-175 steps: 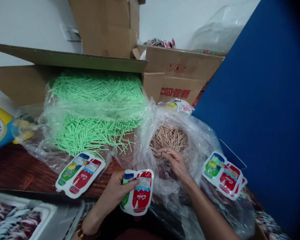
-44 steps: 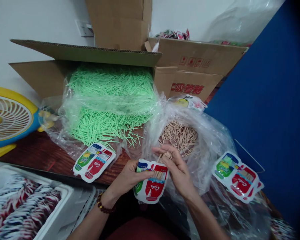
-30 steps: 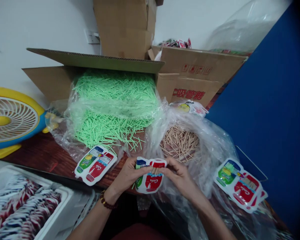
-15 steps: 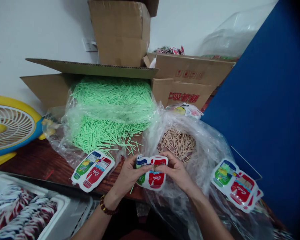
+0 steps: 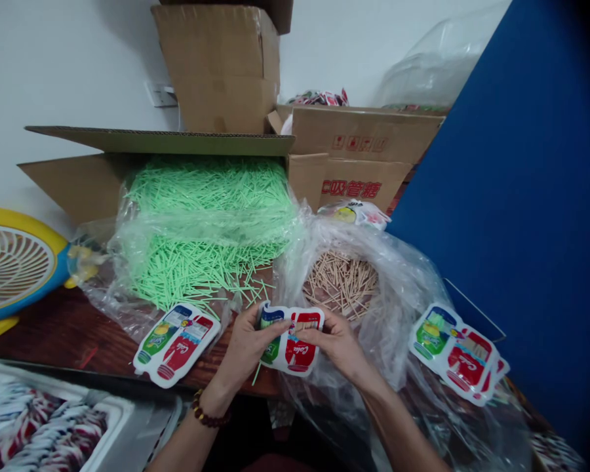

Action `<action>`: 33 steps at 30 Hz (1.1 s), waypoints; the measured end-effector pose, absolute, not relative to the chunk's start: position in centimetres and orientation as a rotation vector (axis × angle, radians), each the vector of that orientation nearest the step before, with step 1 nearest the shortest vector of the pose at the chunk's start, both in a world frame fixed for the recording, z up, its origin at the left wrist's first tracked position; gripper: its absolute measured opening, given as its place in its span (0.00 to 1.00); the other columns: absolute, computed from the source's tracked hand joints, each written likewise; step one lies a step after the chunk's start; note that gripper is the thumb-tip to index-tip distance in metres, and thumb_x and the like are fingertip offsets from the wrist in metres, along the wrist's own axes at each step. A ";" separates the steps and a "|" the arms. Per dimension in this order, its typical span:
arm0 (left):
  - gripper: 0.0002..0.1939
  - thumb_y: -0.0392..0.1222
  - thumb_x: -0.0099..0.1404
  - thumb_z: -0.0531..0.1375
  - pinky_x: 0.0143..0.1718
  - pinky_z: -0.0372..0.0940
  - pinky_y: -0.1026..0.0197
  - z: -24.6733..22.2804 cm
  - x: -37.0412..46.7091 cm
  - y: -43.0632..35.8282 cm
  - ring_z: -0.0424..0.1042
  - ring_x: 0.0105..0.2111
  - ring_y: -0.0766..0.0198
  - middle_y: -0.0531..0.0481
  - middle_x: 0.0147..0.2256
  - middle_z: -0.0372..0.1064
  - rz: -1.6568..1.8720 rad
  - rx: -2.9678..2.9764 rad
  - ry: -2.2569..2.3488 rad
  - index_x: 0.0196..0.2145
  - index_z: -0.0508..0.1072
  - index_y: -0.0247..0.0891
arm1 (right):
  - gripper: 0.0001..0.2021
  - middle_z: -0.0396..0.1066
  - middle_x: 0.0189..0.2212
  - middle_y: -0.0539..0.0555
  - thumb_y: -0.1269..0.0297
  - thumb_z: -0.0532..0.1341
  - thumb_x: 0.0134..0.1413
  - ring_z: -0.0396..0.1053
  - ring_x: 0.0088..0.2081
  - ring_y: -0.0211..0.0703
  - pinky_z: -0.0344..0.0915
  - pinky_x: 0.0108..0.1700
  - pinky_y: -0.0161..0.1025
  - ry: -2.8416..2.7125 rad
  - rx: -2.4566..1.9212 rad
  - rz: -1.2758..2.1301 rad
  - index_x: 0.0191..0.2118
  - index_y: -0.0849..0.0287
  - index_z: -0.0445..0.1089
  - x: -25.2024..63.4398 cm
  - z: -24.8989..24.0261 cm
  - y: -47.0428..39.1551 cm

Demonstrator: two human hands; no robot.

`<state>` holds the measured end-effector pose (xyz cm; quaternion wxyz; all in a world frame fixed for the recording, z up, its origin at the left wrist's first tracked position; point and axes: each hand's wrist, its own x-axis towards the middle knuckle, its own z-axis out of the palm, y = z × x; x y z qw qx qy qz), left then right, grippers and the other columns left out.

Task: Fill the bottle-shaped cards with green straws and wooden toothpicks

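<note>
A flat bottle-shaped candy packet [image 5: 302, 351], printed green on one side and red "Cola" on the other, is held between both hands above the table edge. My left hand [image 5: 248, 344] pinches its green half, thumb on the front. My right hand [image 5: 337, 337] grips the red half, with its thumb near a window showing brown sticks. Behind the hands lie loose brown sticks [image 5: 341, 282] in an open clear plastic bag [image 5: 403, 275]. Bright green sticks [image 5: 211, 216] spill from another bag. One thin green stick [image 5: 256, 373] pokes out below my left hand.
Similar packets [image 5: 177, 344] lie at the left, and a small stack [image 5: 455, 354] at the right. An open carton [image 5: 364, 144] stands behind the sticks. At far left are a yellow-blue fan [image 5: 24, 262] and a white foam box [image 5: 108, 426] of packets. A blue panel [image 5: 491, 196] borders the right.
The view has shifted slightly, so most surroundings appear a little further left. Both hands still hold the packet, with little change in their grip.
</note>
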<state>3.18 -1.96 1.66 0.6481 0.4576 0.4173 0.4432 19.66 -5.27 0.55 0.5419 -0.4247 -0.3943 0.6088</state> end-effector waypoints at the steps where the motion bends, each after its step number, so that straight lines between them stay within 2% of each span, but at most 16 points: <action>1: 0.13 0.41 0.51 0.70 0.26 0.66 0.69 1.7 3.2 -2.0 0.69 0.23 0.70 0.56 0.25 0.71 0.996 1.043 0.941 0.29 0.70 0.34 | 0.13 0.74 0.26 0.47 0.62 0.71 0.39 0.69 0.27 0.36 0.67 0.33 0.33 -0.928 -1.007 1.445 0.32 0.60 0.71 19.7 0.6 -5.3; 5: 0.14 0.41 0.50 0.70 0.27 0.67 0.67 1.7 3.2 -1.9 0.70 0.24 0.68 0.56 0.26 0.71 0.978 1.025 0.959 0.29 0.69 0.35 | 0.11 0.72 0.22 0.45 0.64 0.71 0.39 0.66 0.23 0.33 0.63 0.27 0.30 -0.870 -1.049 1.333 0.28 0.61 0.70 19.6 0.5 -5.4; 8: 0.13 0.42 0.52 0.69 0.28 0.68 0.65 1.6 3.3 -2.0 0.69 0.24 0.68 0.56 0.26 0.70 0.996 1.029 0.985 0.30 0.68 0.36 | 0.12 0.74 0.25 0.47 0.62 0.72 0.39 0.68 0.25 0.35 0.66 0.31 0.32 -0.845 -1.018 1.371 0.30 0.61 0.71 19.7 0.5 -5.4; 11: 0.11 0.42 0.54 0.68 0.28 0.65 0.67 1.4 3.4 -2.1 0.66 0.26 0.69 0.56 0.27 0.67 1.067 1.208 1.017 0.30 0.69 0.36 | 0.15 0.75 0.28 0.48 0.62 0.72 0.37 0.70 0.28 0.37 0.68 0.35 0.35 -0.836 -0.971 1.439 0.33 0.59 0.72 19.8 0.4 -5.3; 15: 0.11 0.40 0.54 0.67 0.27 0.59 0.69 1.4 3.6 -2.2 0.60 0.26 0.70 0.58 0.24 0.59 1.194 1.492 1.086 0.25 0.68 0.37 | 0.11 0.71 0.22 0.46 0.61 0.72 0.37 0.67 0.25 0.36 0.65 0.32 0.34 -0.879 -1.038 1.293 0.26 0.59 0.72 20.1 0.1 -5.4; 18: 0.12 0.41 0.55 0.67 0.26 0.56 0.68 1.4 4.1 -2.4 0.57 0.24 0.69 0.58 0.23 0.57 1.201 1.579 1.086 0.24 0.67 0.37 | 0.10 0.70 0.22 0.46 0.61 0.70 0.40 0.65 0.25 0.36 0.63 0.30 0.33 -0.916 -1.088 1.152 0.25 0.59 0.72 20.5 -0.1 -5.9; 23: 0.10 0.41 0.55 0.67 0.27 0.57 0.67 1.3 5.4 -3.1 0.59 0.25 0.68 0.57 0.24 0.60 1.179 1.589 1.047 0.25 0.68 0.38 | 0.10 0.67 0.21 0.46 0.59 0.69 0.45 0.62 0.25 0.35 0.60 0.28 0.32 -1.032 -1.221 0.932 0.25 0.59 0.71 21.3 0.4 -7.7; 27: 0.07 0.42 0.57 0.65 0.30 0.60 0.67 1.3 6.5 -3.3 0.64 0.28 0.66 0.56 0.27 0.65 1.064 1.512 0.951 0.30 0.71 0.38 | 0.09 0.69 0.22 0.47 0.60 0.68 0.46 0.64 0.25 0.35 0.62 0.29 0.32 -0.997 -1.268 0.910 0.26 0.59 0.72 23.1 1.4 -9.3; 30: 0.08 0.42 0.59 0.64 0.38 0.63 0.65 1.1 6.6 -3.2 0.68 0.36 0.63 0.52 0.33 0.70 0.971 1.558 0.893 0.37 0.73 0.40 | 0.07 0.73 0.24 0.48 0.61 0.69 0.45 0.68 0.26 0.37 0.66 0.30 0.33 -0.852 -1.299 0.821 0.29 0.58 0.74 26.8 2.0 -10.7; 33: 0.09 0.43 0.60 0.63 0.38 0.65 0.64 0.4 5.9 -3.0 0.70 0.36 0.62 0.51 0.35 0.71 0.951 1.523 0.927 0.39 0.74 0.40 | 0.12 0.75 0.28 0.50 0.61 0.72 0.40 0.71 0.27 0.41 0.69 0.31 0.37 -0.629 -1.323 0.645 0.32 0.58 0.74 32.6 1.8 -12.3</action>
